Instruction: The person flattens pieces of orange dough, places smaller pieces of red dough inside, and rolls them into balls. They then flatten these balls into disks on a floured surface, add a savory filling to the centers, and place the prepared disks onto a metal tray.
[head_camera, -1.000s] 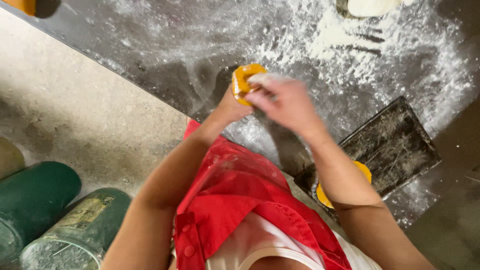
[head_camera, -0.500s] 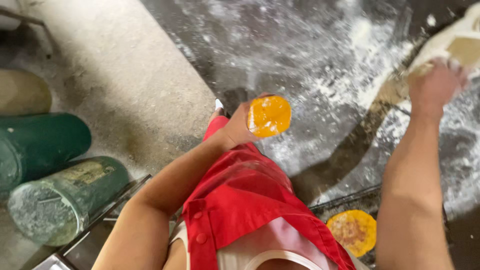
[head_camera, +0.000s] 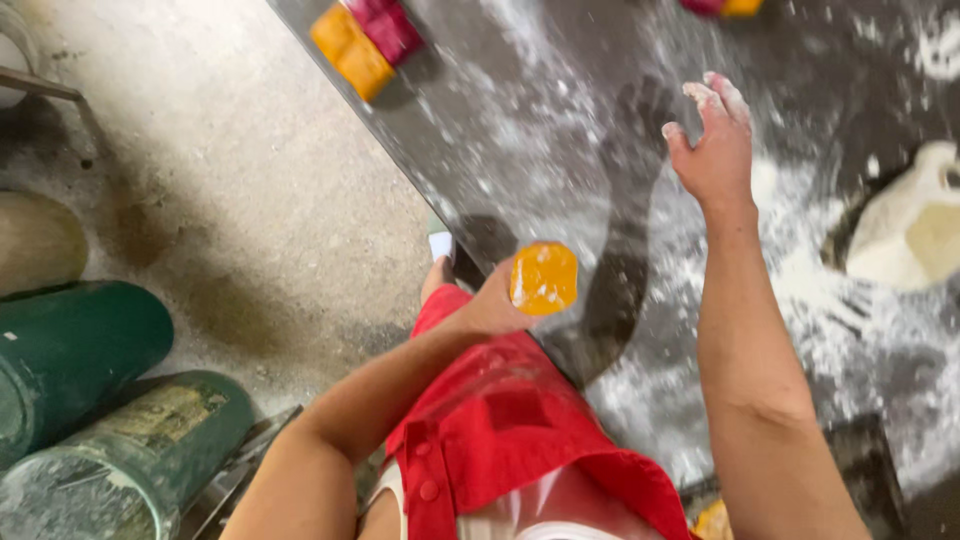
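Left hand (head_camera: 490, 305) pinches an orange dough disc (head_camera: 543, 278), fingers closed on its near edge, disc held up just over the worktop (head_camera: 520, 160) edge. Most of the disc hangs free past the fingers. Right hand (head_camera: 712, 140) is spread, fingers apart and floured, hovering above the floured patch, holding nothing; its shadow lies just left of it on the worktop.

Risks, judged from this:
- Disc is gripped at one side only. Soft dough could sag, stretch or tear off the pinch, and it sits right over the worktop rim, so a slip could send it down onto the red apron (head_camera: 510, 440) or the concrete floor (head_camera: 250, 200) left of the left hand.
- Flour is scattered unevenly. The dark bare strip between the two hands looks thin on flour, so dough set there may stick.
- White dough lump (head_camera: 905, 225) sits right of the right hand, near it; a wide sweep could knock it.
- Orange and magenta blocks (head_camera: 365, 40) lie beyond the left hand at the worktop rim, well apart, but close to the drop-off.
- Green drums (head_camera: 80, 350) lie on the floor far left of the left hand, out of reach.
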